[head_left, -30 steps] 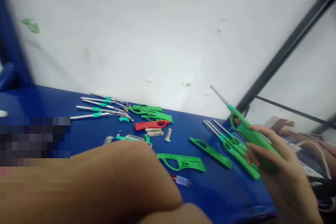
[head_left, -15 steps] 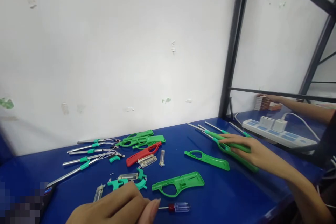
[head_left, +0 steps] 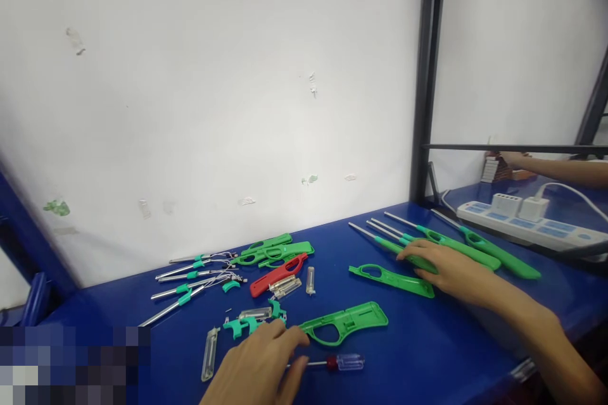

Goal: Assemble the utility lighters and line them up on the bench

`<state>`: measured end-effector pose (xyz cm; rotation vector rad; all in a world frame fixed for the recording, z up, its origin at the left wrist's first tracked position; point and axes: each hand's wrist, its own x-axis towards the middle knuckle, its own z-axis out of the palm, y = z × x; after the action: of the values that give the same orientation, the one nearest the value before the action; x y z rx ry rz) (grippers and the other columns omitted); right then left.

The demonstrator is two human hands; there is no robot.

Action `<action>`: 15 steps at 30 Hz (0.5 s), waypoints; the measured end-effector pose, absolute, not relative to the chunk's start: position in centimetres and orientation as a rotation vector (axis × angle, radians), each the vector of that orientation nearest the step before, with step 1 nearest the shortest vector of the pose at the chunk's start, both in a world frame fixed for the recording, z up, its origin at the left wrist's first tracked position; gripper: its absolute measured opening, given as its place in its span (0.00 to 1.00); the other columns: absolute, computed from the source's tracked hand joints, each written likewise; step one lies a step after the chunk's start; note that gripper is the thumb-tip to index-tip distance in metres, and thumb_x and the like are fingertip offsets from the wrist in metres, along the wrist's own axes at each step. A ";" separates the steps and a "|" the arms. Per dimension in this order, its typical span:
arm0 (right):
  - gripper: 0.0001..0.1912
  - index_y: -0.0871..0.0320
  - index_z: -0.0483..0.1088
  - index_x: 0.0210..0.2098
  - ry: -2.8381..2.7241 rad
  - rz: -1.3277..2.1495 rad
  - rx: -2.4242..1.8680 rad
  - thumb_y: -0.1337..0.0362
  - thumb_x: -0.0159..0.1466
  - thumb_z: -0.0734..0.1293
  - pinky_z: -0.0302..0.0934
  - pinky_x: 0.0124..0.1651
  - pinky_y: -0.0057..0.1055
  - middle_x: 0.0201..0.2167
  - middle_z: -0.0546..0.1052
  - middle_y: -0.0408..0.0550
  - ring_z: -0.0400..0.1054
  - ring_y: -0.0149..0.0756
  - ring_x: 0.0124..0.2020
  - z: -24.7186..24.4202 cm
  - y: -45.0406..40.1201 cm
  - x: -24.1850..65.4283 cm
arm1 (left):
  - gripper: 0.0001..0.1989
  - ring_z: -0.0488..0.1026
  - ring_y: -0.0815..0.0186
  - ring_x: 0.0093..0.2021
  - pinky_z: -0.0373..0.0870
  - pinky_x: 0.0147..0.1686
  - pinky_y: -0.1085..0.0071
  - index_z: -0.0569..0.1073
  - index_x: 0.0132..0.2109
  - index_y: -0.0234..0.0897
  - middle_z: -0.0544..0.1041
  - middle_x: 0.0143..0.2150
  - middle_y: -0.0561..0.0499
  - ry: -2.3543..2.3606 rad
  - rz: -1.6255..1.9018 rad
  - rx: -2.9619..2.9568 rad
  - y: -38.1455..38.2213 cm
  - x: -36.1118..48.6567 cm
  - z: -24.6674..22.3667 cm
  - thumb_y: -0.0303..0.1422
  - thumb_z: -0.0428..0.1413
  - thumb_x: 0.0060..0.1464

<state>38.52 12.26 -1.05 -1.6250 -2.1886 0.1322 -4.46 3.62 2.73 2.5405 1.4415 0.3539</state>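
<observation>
My left hand (head_left: 263, 361) is low in the middle, thumb and index finger apart, holding nothing. Its index fingertip is at the narrow end of a green lighter casing half (head_left: 358, 323); I cannot tell whether they touch. Just beside the thumb lies a screwdriver (head_left: 349, 362) with a clear and red handle, its shaft partly hidden by the hand. At the right, my right hand (head_left: 441, 266) has its fingers curled over the handle of a green long-necked lighter (head_left: 392, 245), which lies low at the table. Another green casing half (head_left: 399, 281) lies left of that hand.
More green lighters (head_left: 503, 253) lie at the right, near a white power strip (head_left: 527, 221). Metal lighter tubes with wires (head_left: 178, 297), a red casing half (head_left: 278, 275), clear fuel tanks (head_left: 209, 354) and teal triggers (head_left: 249, 326) lie left. Another person's arm (head_left: 555, 168) reaches in behind the rack post (head_left: 427, 76).
My left hand has moved right and its fingers have spread, beside the screwdriver and casing. My right hand remains over the lighters, with one lighter now farther left of the others. The view has shifted.
</observation>
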 end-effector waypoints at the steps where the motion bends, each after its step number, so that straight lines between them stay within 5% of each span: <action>1: 0.21 0.47 0.81 0.55 -2.194 0.127 -1.629 0.57 0.68 0.63 0.71 0.61 0.54 0.59 0.81 0.52 0.78 0.56 0.56 -1.1 12.3 38.4 | 0.17 0.83 0.55 0.51 0.79 0.50 0.65 0.81 0.55 0.49 0.84 0.51 0.48 1.446 0.308 2.513 3.7 -4.2 2.5 0.29 0.51 0.68; 6: 0.24 0.51 0.84 0.51 -2.215 0.072 -1.616 0.50 0.71 0.60 0.70 0.60 0.59 0.56 0.82 0.57 0.77 0.61 0.57 -0.8 12.3 37.6 | 0.18 0.81 0.53 0.54 0.75 0.52 0.60 0.80 0.56 0.49 0.81 0.56 0.47 1.540 0.149 2.401 3.4 -2.9 2.3 0.27 0.55 0.65; 15: 0.30 0.50 0.81 0.58 -2.284 0.205 -1.516 0.37 0.72 0.63 0.65 0.65 0.59 0.58 0.81 0.55 0.72 0.61 0.62 0.8 10.3 32.9 | 0.14 0.80 0.56 0.49 0.70 0.45 0.65 0.79 0.43 0.42 0.82 0.48 0.49 1.819 -0.158 2.268 3.7 -3.0 3.2 0.20 0.53 0.63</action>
<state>32.87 10.28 0.76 -1.5159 -2.2837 0.2048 -3.02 3.72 3.25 2.2681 1.8194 -0.1575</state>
